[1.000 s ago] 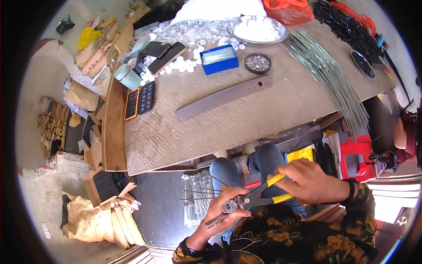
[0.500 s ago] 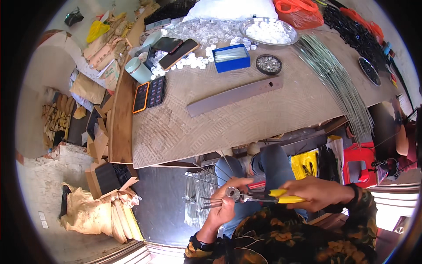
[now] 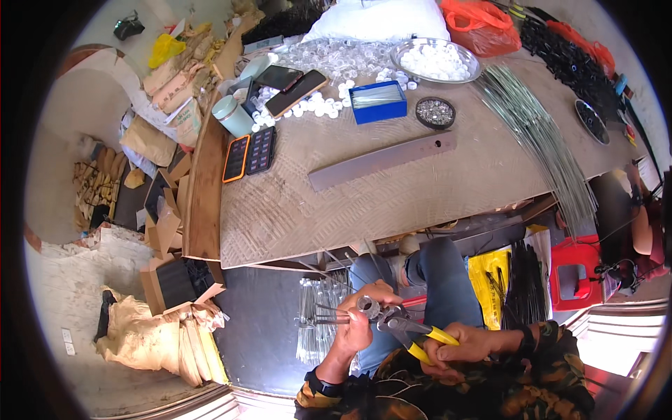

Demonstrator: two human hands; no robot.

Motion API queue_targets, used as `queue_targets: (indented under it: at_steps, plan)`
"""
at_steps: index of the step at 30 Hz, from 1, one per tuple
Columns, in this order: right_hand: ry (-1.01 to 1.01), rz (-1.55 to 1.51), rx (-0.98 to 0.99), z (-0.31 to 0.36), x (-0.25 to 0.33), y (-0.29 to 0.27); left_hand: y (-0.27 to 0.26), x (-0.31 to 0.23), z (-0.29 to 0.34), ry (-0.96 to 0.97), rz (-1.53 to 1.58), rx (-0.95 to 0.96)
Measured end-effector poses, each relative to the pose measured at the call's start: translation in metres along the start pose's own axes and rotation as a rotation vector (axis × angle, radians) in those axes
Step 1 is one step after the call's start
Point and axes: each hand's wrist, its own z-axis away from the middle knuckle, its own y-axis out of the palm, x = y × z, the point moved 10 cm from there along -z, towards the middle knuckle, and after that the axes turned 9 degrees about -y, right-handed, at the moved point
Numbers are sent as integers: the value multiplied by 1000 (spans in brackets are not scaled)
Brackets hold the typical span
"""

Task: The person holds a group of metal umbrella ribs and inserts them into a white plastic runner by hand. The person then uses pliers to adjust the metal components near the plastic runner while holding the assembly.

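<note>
Over my lap, my left hand (image 3: 360, 329) is closed around a small greyish ring-shaped hub (image 3: 367, 305). Several thin dark rods (image 3: 327, 318) stick out from the same grip toward the left, and others reach up toward the table edge. My right hand (image 3: 458, 346) grips a pair of pliers (image 3: 420, 337) with yellow handles. Their metal head is right beside the hub; whether the jaws bite on anything is too small to tell.
On the table (image 3: 280, 217) ahead lie a flat metal bar (image 3: 381, 161), a blue box (image 3: 378, 103) of thin sticks, a bundle of long wires (image 3: 539, 140), phones and white caps. A bundle of rods (image 3: 318, 322) lies below left; a red plastic case (image 3: 574, 273) stands right.
The pliers have swung so their handles point down and right, and my right hand has moved lower and left. My left hand still holds the hub and rods. The view has shifted slightly.
</note>
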Motion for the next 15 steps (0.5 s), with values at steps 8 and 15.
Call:
queue_targets:
  at_steps: [8,15]
  plan:
    - [-402,894,-513,-9,139,-57,-41,20,5,-78,-62,-271]
    - [-739,1791,-1200,16,331,-111,-41,19,11,-35,145,-272]
